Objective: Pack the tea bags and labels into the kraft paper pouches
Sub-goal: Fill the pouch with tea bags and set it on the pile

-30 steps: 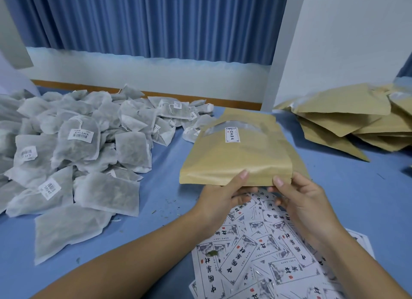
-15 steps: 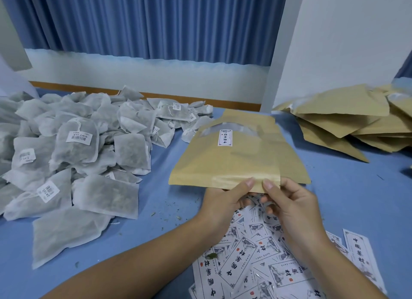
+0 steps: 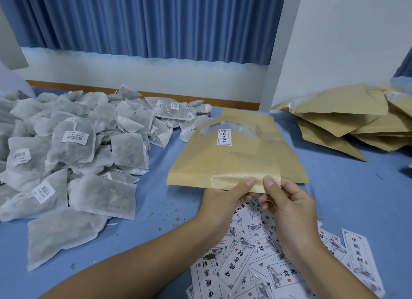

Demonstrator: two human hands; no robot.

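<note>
Kraft paper pouch [image 3: 225,163], centre frame in the head view, just above the blue table [image 3: 345,198], looks light, thin and easily creased; the left hand [image 3: 223,200] and right hand [image 3: 289,207] each have a pinching grip on its near edge, probably the best hold for spreading it.

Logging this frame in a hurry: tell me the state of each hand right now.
Left hand: closed, pinching the near edge of the kraft pouch.
Right hand: closed, pinching that same edge beside it.
</note>
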